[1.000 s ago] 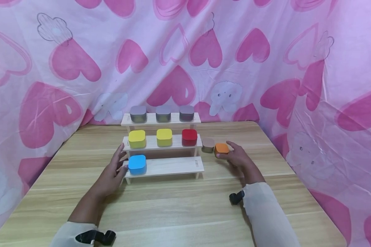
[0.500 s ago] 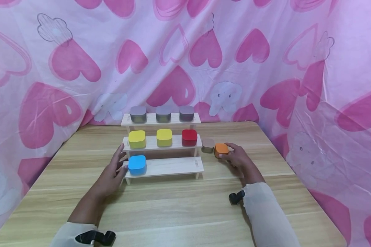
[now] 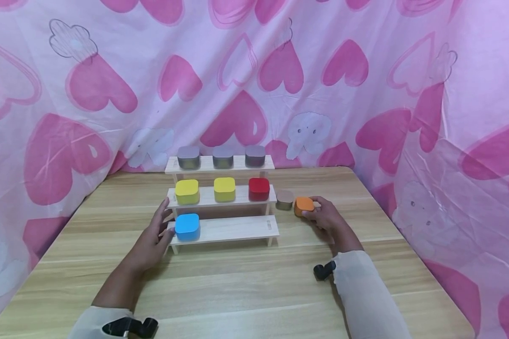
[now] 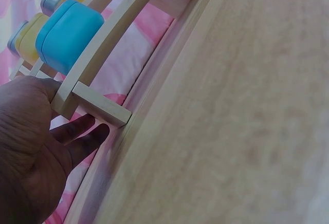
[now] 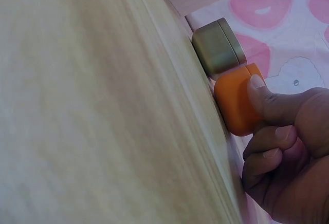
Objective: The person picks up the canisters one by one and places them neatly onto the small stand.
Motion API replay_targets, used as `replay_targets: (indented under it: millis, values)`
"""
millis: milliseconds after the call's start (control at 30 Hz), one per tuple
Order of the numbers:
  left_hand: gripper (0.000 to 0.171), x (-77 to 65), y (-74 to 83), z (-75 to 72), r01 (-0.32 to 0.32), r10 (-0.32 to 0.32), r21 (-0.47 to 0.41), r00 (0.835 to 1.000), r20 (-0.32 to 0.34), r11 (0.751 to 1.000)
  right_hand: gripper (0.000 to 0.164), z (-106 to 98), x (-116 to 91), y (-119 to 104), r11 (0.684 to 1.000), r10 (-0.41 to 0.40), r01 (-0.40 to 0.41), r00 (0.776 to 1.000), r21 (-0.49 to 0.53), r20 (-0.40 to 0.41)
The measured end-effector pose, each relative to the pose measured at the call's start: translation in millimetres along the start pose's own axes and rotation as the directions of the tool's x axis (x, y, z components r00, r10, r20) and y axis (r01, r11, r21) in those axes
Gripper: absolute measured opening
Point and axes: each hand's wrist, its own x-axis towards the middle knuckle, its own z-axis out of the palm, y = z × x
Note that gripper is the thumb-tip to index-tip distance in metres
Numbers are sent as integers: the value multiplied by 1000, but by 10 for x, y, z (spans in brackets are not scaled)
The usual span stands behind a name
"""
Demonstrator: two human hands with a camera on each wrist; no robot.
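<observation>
A small orange tin [image 3: 303,206] with rounded corners stands on the table to the right of a three-tier wooden rack [image 3: 237,229]. My right hand [image 3: 328,219] pinches it, and the right wrist view shows the thumb on its lid. A grey-brown tin [image 5: 218,49] stands next to it, on the rack's side. At the rack's left end, my left hand [image 3: 152,240] touches the shelf ends with relaxed fingers, close to a blue tin [image 3: 187,227] on the lowest shelf. Its thumb tip is partly hidden behind the shelf in the left wrist view.
The middle shelf bears two yellow tins, left [image 3: 187,192] and centre [image 3: 225,189], and a red tin [image 3: 259,189]. Three grey tins [image 3: 223,157] line the top shelf. A pink heart-print cloth [image 3: 233,56] hangs around the wooden table [image 3: 246,292].
My right thumb has shifted slightly right, from the orange tin's front edge to its right side. The orange tin and my left hand have stayed in place.
</observation>
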Motion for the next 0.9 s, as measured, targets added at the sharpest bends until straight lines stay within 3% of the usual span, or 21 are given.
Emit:
replay_targets:
  millis: [600,900]
  values:
    - [95,-3,-4,2,-11,11,7,1000,-7,1000,67,-96,-86,-48,997,33,-30,999,70,-42]
    - [96,-5,15,0,-5,5,-5,1000,1,1000,66,-152,-149,-107,990,-32,42,997,137,-74]
